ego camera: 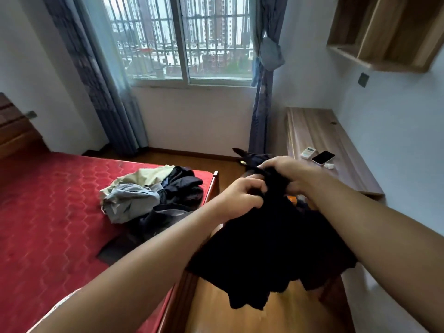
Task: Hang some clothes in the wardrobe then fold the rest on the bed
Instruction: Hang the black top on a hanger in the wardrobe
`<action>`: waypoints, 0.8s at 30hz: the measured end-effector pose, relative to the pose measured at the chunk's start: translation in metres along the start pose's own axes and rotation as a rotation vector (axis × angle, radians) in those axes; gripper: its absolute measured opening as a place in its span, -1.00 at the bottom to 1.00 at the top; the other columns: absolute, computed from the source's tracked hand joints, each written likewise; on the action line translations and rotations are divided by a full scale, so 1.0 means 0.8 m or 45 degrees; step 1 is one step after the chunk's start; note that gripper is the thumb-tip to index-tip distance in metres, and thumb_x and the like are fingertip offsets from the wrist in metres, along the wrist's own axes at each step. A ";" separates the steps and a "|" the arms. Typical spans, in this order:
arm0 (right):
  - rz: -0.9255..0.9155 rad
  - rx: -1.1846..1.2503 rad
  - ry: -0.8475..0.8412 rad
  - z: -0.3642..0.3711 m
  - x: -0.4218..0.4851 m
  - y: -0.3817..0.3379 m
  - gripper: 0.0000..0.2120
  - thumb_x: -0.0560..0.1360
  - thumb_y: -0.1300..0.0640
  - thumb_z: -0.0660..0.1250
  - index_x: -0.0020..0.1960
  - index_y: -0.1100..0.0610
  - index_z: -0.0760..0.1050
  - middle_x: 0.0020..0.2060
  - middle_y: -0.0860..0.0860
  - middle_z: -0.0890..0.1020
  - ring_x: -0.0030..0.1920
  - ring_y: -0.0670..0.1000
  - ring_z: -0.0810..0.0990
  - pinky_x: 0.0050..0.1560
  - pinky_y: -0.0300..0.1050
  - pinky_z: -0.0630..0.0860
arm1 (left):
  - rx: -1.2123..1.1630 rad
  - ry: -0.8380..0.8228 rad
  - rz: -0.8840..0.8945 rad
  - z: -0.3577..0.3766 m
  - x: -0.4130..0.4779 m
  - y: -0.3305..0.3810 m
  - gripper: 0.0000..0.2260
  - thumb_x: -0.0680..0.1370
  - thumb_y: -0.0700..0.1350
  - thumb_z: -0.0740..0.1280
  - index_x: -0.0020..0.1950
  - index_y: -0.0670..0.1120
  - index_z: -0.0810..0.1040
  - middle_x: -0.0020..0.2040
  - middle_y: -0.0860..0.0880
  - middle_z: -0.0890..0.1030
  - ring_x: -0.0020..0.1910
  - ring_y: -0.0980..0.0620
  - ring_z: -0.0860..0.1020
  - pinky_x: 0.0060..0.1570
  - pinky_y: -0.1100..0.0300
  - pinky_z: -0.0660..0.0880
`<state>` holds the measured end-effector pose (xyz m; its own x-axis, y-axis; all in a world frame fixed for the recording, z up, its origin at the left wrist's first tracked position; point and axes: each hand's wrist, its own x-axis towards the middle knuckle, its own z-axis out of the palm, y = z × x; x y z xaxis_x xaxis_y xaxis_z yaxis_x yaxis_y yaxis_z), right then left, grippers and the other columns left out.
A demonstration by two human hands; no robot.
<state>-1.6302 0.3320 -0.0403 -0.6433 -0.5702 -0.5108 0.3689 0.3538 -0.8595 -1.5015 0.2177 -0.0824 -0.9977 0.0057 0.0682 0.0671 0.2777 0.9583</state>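
Both hands are up in front of the chest, over the strip of floor (pixel 216 308) between the bed (pixel 48 212) and the desk (pixel 319 131).

The dark garment (pixel 276 248) is off the bed and carried in the air. Its top is bunched between the two hands and the rest hangs straight down toward the floor, so the long axis is near vertical, with a ragged lower hem.

- Left hand (pixel 242 197): fingers curled, pinching a fold of the top edge on the bed side.
- Right hand (pixel 286 173): fingers curled over the cloth just beside it, slightly higher and on the desk side.
- The hands nearly touch, so the garment is gathered, not spread.

The pile of clothes (pixel 149 195) lies on the bed just inside its near right corner, left of and below the left hand. That hand is the nearer one for any reach back to it. A phone (pixel 323 157) lies on the desk near its front edge, just past the right hand.

No wardrobe or rail is in view. A dark tip pokes up past the right hand; I cannot tell whether it is cloth or a hanger.

Judgement: the next move turns on drawing the hands apart along the top edge, so the piece opens flat. As bunched now, it would neither hang nor fold cleanly.
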 end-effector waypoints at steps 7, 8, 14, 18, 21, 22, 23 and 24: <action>-0.184 -0.060 0.139 0.015 0.008 0.021 -0.89 0.45 0.16 0.33 -0.22 0.14 0.58 -0.30 0.10 0.61 -0.25 0.09 0.61 -0.19 -0.02 0.54 | -0.048 0.493 -0.177 -0.040 -0.041 -0.058 -0.71 0.57 -0.43 0.14 -0.05 -0.26 0.65 0.15 -0.15 0.64 0.03 -0.01 0.64 -0.19 0.17 0.62; -0.205 -0.045 0.078 0.014 0.007 0.023 -0.88 0.44 0.16 0.33 -0.25 0.12 0.58 -0.33 0.08 0.60 -0.30 0.06 0.60 -0.22 -0.05 0.51 | -0.003 0.553 -0.246 -0.051 -0.042 -0.070 -0.72 0.57 -0.44 0.14 0.01 -0.26 0.63 0.09 -0.22 0.64 -0.05 -0.04 0.65 -0.28 0.19 0.61; -0.315 0.032 -0.237 0.041 -0.029 -0.017 -0.96 0.35 0.20 0.32 -0.27 0.15 0.54 -0.42 0.06 0.53 -0.46 0.01 0.52 -0.47 -0.20 0.43 | 0.480 0.448 -0.454 -0.084 -0.027 -0.114 -0.23 0.27 -0.04 0.49 0.48 0.06 0.35 0.22 0.02 0.53 0.21 0.03 0.51 0.32 -0.01 0.47; -0.362 0.028 -0.243 0.038 -0.057 -0.054 -0.74 0.47 0.21 0.22 -0.39 0.11 0.50 -0.47 0.04 0.50 -0.51 0.00 0.50 -0.49 -0.24 0.43 | 0.522 0.425 -0.574 -0.098 0.000 -0.136 -0.21 0.09 0.20 0.50 0.30 0.36 0.34 0.13 0.03 0.63 0.17 -0.05 0.59 0.28 -0.16 0.47; -0.433 0.020 -0.229 0.029 -0.075 -0.073 -0.73 0.52 0.14 0.22 -0.30 0.16 0.56 -0.44 0.07 0.57 -0.47 0.01 0.55 -0.43 -0.24 0.48 | 0.534 0.411 -0.542 -0.123 0.009 -0.159 -0.28 0.09 0.46 0.55 0.17 0.25 0.54 0.07 0.03 0.65 0.12 -0.02 0.62 0.22 -0.10 0.54; -0.474 0.018 -0.228 0.026 -0.079 -0.076 -0.72 0.55 0.12 0.24 -0.28 0.17 0.58 -0.43 0.07 0.60 -0.46 0.00 0.57 -0.40 -0.24 0.51 | 0.510 0.431 -0.516 -0.126 0.004 -0.149 -0.21 0.07 0.49 0.54 0.23 0.24 0.53 0.14 0.01 0.60 0.17 0.00 0.58 0.26 -0.05 0.52; -0.511 0.019 -0.217 0.024 -0.084 -0.080 -0.69 0.56 0.08 0.27 -0.29 0.16 0.61 -0.42 0.07 0.62 -0.45 -0.01 0.59 -0.38 -0.25 0.54 | 0.428 0.431 -0.486 -0.127 -0.005 -0.133 -0.16 0.10 0.42 0.59 0.33 0.25 0.47 0.22 0.01 0.54 0.23 0.03 0.54 0.30 0.00 0.50; -0.528 0.012 -0.212 0.022 -0.088 -0.083 -0.65 0.56 0.05 0.30 -0.34 0.14 0.64 -0.41 0.06 0.63 -0.44 -0.02 0.61 -0.35 -0.26 0.57 | 0.251 0.407 -0.464 -0.125 -0.012 -0.122 -0.14 0.19 0.27 0.65 0.41 0.24 0.37 0.28 0.01 0.52 0.27 0.05 0.54 0.31 0.03 0.50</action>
<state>-1.5973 0.3355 0.0522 -0.6216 -0.7743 -0.1183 0.1091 0.0639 -0.9920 -1.4971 0.0943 -0.1487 -0.8999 -0.4100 -0.1488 -0.3179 0.3830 0.8673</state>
